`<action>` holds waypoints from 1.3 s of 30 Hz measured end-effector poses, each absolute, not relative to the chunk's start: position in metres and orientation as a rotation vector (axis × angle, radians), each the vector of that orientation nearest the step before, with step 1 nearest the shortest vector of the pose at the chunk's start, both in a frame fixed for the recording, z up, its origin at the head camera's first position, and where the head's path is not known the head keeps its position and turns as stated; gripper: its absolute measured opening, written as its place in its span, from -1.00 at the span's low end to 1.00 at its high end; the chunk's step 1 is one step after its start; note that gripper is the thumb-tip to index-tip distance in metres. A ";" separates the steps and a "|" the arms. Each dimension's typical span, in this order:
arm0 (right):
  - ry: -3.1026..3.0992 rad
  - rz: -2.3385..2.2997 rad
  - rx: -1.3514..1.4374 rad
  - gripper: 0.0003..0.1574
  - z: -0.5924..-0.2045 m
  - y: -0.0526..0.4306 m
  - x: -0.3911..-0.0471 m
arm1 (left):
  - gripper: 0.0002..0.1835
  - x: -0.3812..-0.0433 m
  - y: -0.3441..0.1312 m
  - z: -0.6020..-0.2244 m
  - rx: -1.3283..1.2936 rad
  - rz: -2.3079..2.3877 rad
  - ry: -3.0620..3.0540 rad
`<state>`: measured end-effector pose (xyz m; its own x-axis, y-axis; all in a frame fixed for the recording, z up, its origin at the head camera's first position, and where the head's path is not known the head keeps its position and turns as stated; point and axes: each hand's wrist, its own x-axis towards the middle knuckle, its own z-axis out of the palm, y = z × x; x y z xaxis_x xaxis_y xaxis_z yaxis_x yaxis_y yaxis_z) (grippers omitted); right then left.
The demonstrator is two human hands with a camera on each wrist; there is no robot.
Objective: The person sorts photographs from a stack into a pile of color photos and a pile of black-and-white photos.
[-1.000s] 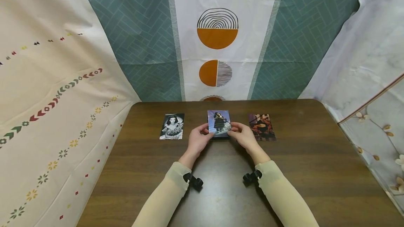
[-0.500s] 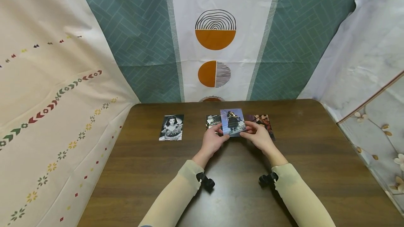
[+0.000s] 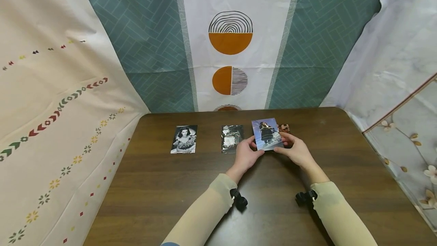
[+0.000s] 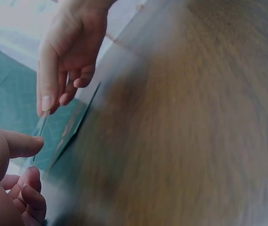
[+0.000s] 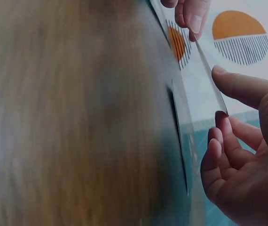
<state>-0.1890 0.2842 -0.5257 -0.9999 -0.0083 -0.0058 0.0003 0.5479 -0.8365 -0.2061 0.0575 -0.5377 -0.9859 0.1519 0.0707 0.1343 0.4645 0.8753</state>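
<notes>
A photo card [image 3: 267, 134] with a blue-purple ground and a dark-dressed figure is held by both hands above the table. My left hand [image 3: 246, 154] pinches its lower left edge between thumb and fingers. On the opposite edge, my right hand [image 3: 297, 151] pinches it the same way. Seen nearly edge-on in the right wrist view, the card [image 5: 210, 77] is raised off the tabletop. Beneath and behind it lies a reddish-brown photo card [image 3: 284, 128], mostly hidden. Left of my hands is a black-and-white photo card [image 3: 232, 139].
Another black-and-white photo card [image 3: 184, 139], a portrait, lies farther left on the brown wooden table [image 3: 153, 200]. Patterned cloths surround the table: a teal and white one [image 3: 232, 60] at the back, a cream one [image 3: 68, 124] at left, a floral one [image 3: 392, 86] at right.
Both hands have moved right with the blue-purple photo card, from over the middle black-and-white card to over the reddish-brown one. The middle card is now uncovered.
</notes>
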 end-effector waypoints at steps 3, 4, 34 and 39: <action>2.773 -1.449 -0.008 0.02 -0.526 0.292 -0.187 | -0.26 -0.206 0.066 -0.540 0.265 1.574 2.676; 2.776 -1.436 -0.006 0.03 -0.525 0.295 -0.186 | -0.26 -0.205 0.069 -0.540 0.267 1.566 2.676; 2.803 -1.324 0.077 0.04 -0.534 0.330 -0.178 | -0.29 -0.208 0.116 -0.535 0.289 1.112 2.835; 2.825 -1.246 0.094 0.03 -0.535 0.329 -0.182 | -0.42 -0.212 0.117 -0.534 0.299 1.023 2.843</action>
<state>-0.1815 0.3290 -0.5348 -0.9968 0.0346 -0.0723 0.0767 0.6730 -0.7356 -0.2122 0.1169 -0.5344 -0.9751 0.2195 -0.0327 0.1483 0.7542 0.6397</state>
